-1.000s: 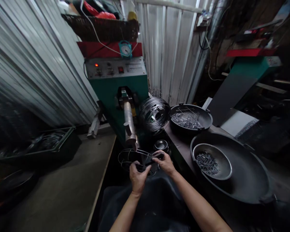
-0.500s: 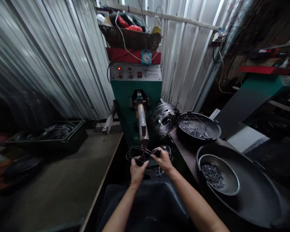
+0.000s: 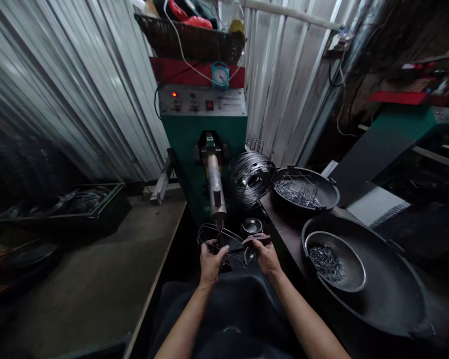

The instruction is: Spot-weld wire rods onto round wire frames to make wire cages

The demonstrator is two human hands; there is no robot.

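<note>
A metal arm (image 3: 216,187) blocks straight ahead; wire coil (image 3: 240,174) and pans (image 3: 387,284) crowd the right; floor (image 3: 134,259) lies open left.

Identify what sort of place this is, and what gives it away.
Probably a small metalworking workshop. Giveaways: a green machine with a control panel, a bundle of wire rings beside it, and a bowl of small metal pieces.
</note>
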